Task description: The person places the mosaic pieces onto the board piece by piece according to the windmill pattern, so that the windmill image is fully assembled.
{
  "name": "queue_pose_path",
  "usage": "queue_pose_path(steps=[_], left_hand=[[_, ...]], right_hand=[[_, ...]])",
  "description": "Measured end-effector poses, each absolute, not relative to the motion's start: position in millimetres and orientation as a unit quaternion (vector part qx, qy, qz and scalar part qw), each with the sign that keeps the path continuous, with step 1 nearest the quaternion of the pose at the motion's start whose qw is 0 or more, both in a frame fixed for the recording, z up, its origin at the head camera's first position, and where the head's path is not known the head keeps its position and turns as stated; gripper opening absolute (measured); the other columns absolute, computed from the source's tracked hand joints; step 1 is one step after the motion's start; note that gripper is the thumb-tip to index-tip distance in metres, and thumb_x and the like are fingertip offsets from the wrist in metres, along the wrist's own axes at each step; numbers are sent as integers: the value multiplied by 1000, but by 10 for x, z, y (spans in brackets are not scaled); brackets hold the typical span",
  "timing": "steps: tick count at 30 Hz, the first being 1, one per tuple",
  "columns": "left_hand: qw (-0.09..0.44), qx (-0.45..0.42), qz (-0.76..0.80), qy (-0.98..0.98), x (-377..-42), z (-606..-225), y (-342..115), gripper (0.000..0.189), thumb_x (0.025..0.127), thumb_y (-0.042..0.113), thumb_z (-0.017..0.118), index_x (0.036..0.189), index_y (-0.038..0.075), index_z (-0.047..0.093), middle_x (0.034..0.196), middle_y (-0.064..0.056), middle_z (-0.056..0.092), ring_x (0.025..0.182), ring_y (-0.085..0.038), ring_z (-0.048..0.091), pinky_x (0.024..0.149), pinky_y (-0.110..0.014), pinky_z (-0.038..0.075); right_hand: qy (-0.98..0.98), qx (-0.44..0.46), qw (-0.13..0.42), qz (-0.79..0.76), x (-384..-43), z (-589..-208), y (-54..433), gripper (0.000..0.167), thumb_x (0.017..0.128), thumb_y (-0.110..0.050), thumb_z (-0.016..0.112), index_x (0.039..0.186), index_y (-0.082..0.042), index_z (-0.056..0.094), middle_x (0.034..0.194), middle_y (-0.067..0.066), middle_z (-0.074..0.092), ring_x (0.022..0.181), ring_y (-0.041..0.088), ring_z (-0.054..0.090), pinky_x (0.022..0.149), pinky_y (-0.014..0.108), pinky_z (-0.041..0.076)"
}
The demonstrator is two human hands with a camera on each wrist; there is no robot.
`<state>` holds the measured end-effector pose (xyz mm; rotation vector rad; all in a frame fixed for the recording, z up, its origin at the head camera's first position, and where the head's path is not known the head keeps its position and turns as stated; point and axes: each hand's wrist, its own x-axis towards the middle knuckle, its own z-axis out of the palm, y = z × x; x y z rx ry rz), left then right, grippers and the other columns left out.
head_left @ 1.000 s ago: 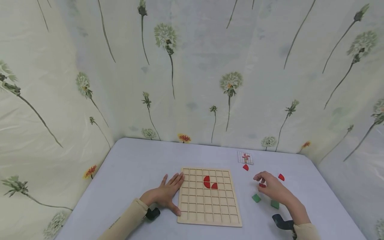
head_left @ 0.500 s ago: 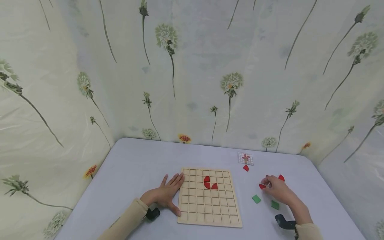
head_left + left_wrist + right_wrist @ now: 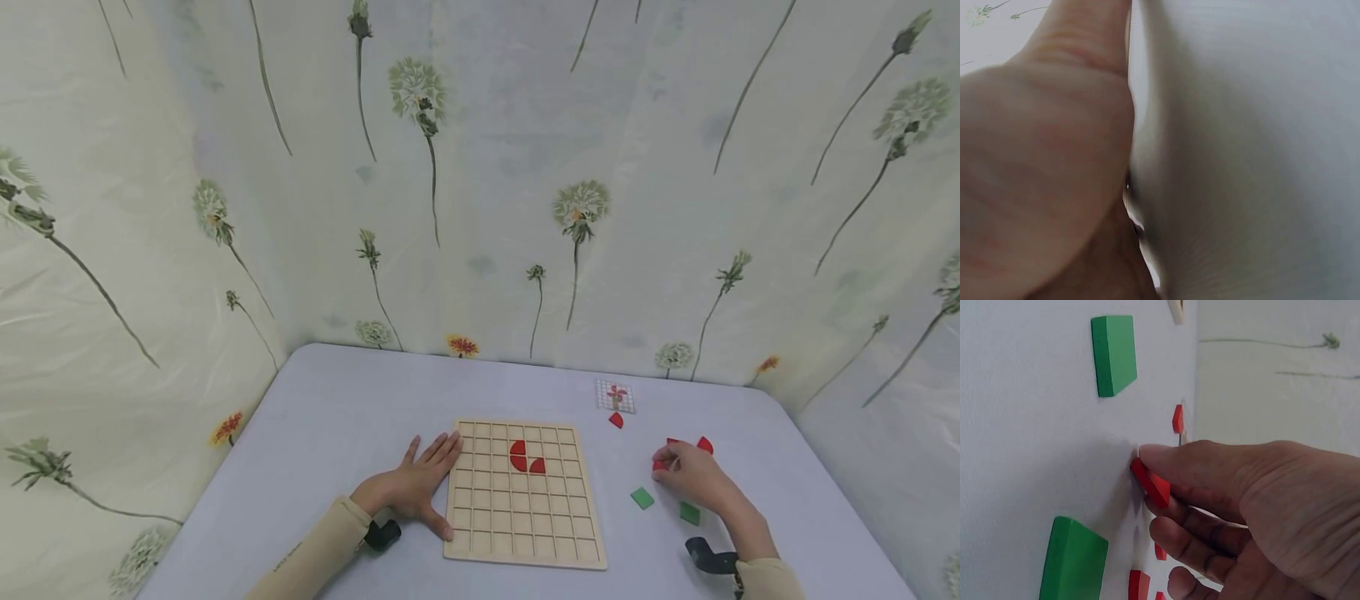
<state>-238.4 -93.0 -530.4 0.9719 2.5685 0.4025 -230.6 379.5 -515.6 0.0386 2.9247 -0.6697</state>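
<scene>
My left hand (image 3: 411, 487) lies spread along the left edge of the square wooden grid board (image 3: 501, 527), fingertips and thumb touching its rim. Three red quarter-circle pieces sit in the board's upper middle cells, one (image 3: 537, 466) to the right of the other two. On the table right of the board, my right hand (image 3: 696, 477) pinches another red quarter-circle piece (image 3: 1152, 482) between thumb and fingers. In the right wrist view that piece is tilted at the tabletop. Two green blocks, one (image 3: 642, 498) nearer the board and one (image 3: 690, 513) below the hand, lie close by.
A small printed grid card (image 3: 616, 395) with a red pattern lies at the back right, a loose red piece (image 3: 616, 420) in front of it. Further red pieces, one at the far side (image 3: 705, 445), lie behind my right hand. A flowered curtain (image 3: 480, 208) hangs behind the table.
My right hand has shifted a little right and come down onto a red quarter-circle piece, which it now pinches and tilts. My left hand and the board have stayed put.
</scene>
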Motion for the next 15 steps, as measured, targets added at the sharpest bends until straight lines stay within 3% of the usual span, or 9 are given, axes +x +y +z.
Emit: queue_pose_path(steps=[9,15], left_hand=[[184,344,144,909,-2386,-5312,-929,134,66,66,77,155,5,-2,164,-11,-8,151,-30,-8,115,-62,-8],[185,345,141,909,-2393,-5331,-930,134,65,66,76,155,5,-2,164,-10,-9,150,-30,-9,115,-61,-9]], right_hand=[[976,1,61,-208,-2310,-5145,3798,30,84,-18,74,109,-1,68,94,7,65,81,19,54,71,34,52],[972,-5,84,-219,-2304,-5126,3796,27,82,-8,71,109,-4,68,98,7,65,85,21,54,73,37,53]])
